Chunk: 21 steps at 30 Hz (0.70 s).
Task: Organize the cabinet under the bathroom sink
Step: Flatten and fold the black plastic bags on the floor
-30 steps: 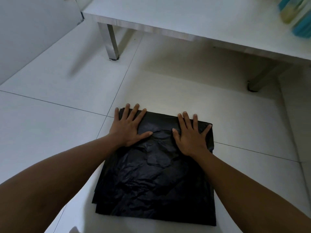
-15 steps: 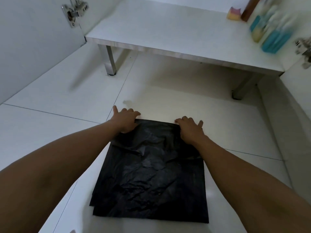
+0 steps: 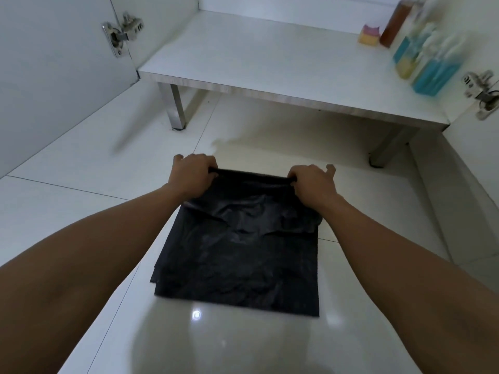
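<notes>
Black crinkled plastic bag [image 3: 237,255], far edge lifted.

A home bathroom, seen from low down in front of an open under-sink cabinet [image 3: 270,58] with a white base on metal legs [image 3: 175,109]. Glossy white floor tiles [image 3: 81,163] and door hinges [image 3: 120,36] show, with blurred toiletry bottles [image 3: 432,71] and a sponge [image 3: 368,36] inside.
</notes>
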Tool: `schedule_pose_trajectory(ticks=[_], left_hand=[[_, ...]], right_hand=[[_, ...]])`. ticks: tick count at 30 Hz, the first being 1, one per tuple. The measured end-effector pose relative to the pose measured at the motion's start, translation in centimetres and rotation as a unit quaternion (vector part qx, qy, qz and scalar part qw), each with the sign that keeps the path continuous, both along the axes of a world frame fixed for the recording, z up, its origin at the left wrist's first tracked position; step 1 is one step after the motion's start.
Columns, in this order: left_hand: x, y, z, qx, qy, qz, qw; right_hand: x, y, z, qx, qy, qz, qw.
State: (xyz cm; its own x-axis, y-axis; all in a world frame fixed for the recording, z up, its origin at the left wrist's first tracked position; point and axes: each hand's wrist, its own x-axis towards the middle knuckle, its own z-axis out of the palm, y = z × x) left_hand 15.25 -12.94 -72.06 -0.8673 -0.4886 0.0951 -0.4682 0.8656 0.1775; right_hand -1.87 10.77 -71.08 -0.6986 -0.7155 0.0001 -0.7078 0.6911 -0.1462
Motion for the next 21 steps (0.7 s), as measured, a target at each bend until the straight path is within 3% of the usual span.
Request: schedule_pose_trajectory(ticks=[5,8,16,21], left_hand=[[0.1,-0.2,1.1,-0.034,0.108,-0.02,0.993],[1.0,0.3,1.2,-0.053,0.145,-0.051,0.987],[4.1,2.9,-1.9,-0.07,0.06,-0.164,0.982],[5.8,4.3,-3.6,-0.106,0.055,-0.223,0.967]], right_hand=[[-0.3,0.2,1.9,-0.096,0.119,0.006,0.988],[0.7,1.6,1.9,-0.126,0.138,0.028,0.982],[4.5,6.3,-2.1,-0.067,0.104,0.077,0.989],[5.7,8.1,-4.2,-0.039,0.052,0.112,0.992]])
